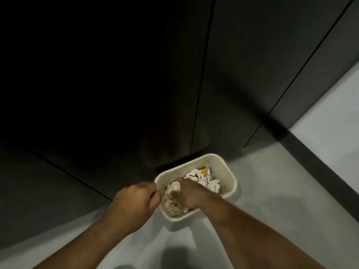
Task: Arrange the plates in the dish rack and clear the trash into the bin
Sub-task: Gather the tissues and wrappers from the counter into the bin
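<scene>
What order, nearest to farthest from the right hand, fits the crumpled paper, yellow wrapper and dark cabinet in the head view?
1. Crumpled paper, under the right hand.
2. Yellow wrapper, far end of the bin.
3. Dark cabinet, behind the bin.

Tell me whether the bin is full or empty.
Partly full, not empty: crumpled white paper and a yellow wrapper lie inside the bin, with inner wall showing above them. Depth of the pile: cannot tell.

Light: dim; floor [320, 152] brightest.
Shadow: cabinet fronts [97, 74] near black.
Focus: my left hand [134, 202], right hand [189, 195], bin [223, 167], trash [196, 176] soft.
</scene>
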The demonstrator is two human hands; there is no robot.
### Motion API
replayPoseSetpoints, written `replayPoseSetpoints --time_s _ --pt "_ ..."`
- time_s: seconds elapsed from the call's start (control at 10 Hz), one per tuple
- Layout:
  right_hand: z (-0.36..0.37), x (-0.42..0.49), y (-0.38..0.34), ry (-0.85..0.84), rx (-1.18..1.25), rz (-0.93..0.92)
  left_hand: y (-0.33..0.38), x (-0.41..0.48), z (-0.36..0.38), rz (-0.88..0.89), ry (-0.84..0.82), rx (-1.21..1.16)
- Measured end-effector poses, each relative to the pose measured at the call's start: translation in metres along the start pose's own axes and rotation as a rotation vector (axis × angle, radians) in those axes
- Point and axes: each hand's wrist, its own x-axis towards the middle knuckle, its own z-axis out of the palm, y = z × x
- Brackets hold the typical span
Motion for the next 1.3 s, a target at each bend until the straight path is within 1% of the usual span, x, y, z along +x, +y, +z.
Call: replayPoseSetpoints --time_s 0.1,0.2,0.3,0.4,0.5,0.6,0.7,0.8,0.9,1.0,1.1,1.2,1.3 --pt "0.004 0.008 0.006 -0.156 -0.091 -0.007 0.003 0.002 0.007 -0.008 0.005 -0.060" --pt "-0.020 0.001 0.015 -0.126 0.022 -0.025 0.013 0.006 0.005 0.029 -0.065 -0.197" --pt "-0.060 -0.020 0.026 -0.049 0.136 -0.012 0.029 0.029 0.012 0.031 -0.216 -0.225" --pt "-0.090 -0.044 0.040 0.122 0.135 -0.041 0.048 0.061 0.038 -0.057 -0.365 -0.174" --pt "-0.094 -0.068 0.046 0.314 0.205 -0.059 0.058 0.082 0.072 -0.012 -0.355 0.004" --pt "-0.080 -0.084 0.049 0.414 0.245 -0.078 0.058 0.099 0.096 -0.053 -0.305 0.021" --pt "-0.067 -0.092 0.053 0.502 0.285 -0.035 0.054 0.106 0.115 0.044 -0.326 0.134" --pt "-0.059 -0.091 0.053 0.574 0.285 -0.040 0.045 0.108 0.130 0.086 -0.347 0.218" --pt "-0.054 -0.086 0.049 0.585 0.239 -0.039 0.035 0.105 0.138 -0.002 -0.418 0.052" --pt "-0.051 -0.079 0.044 0.555 0.190 -0.022 0.024 0.098 0.143 -0.004 -0.452 -0.115" --pt "-0.055 -0.076 0.041 0.529 0.214 0.010 0.018 0.098 0.143 -0.042 -0.554 -0.112" --pt "-0.066 -0.076 0.034 0.496 0.208 0.032 0.024 0.094 0.114 0.043 -0.584 -0.016" --pt "-0.080 -0.088 0.023 0.472 0.195 0.038 0.032 0.095 0.076 0.069 -0.549 0.033"
